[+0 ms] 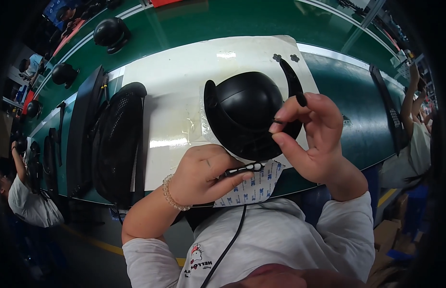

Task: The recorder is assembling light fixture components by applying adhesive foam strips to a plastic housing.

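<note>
So the black helmet (244,113) sits on the white mat (184,77), right hand (312,137) pinching its edge trim, left hand (204,175) clamped on a small black-and-white strip (247,168) just below it.

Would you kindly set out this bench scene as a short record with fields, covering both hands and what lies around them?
Setting: green workbench with a white sheet spread on it
Central item: black helmet shell on the sheet
Left hand: closed on a small black tool at the shell's near edge
Right hand: pinching a thin black piece against the shell's rim
Beneath: printed backing sheet
To the left: black mesh liners
Far side: more black helmets
</note>
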{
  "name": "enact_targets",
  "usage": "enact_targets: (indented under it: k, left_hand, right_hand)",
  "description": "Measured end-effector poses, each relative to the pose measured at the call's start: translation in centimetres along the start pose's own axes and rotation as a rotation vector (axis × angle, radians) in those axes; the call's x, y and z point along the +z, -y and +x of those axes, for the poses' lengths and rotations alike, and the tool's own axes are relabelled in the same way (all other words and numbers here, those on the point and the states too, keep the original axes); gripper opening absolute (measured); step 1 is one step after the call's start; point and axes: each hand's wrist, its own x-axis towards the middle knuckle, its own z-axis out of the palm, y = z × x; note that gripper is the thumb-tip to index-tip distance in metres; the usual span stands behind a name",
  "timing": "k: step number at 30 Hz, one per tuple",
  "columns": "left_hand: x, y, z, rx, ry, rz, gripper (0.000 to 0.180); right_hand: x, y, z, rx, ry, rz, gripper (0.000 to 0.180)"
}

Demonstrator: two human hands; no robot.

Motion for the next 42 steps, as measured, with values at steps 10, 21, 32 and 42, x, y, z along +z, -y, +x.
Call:
enact_targets:
  k: [10, 21, 32, 42]
  left_hand:
    - [0.3, 0.3, 0.3, 0.043, -0.034, 0.009, 0.016]
    - [0.4, 0.5, 0.4, 0.051, -0.023, 0.019, 0.016]
    - [0.8, 0.7, 0.3, 0.048, -0.051, -0.028, 0.014]
    - [0.7, 0.5, 0.3, 0.056, -0.057, -0.016, 0.015]
  right_hand:
    - [0.1, -0.4, -0.8, -0.022, -0.023, -0.13, 0.071]
    - [0.7, 0.9, -1.6, -0.381, 0.027, -0.652, 0.034]
    - [-1.2, 2.6, -2.2, -0.069, 0.017, -0.29, 0.058]
    - [-0.3, 1.0, -2.6, 0.044, 0.083, -0.355, 0.052]
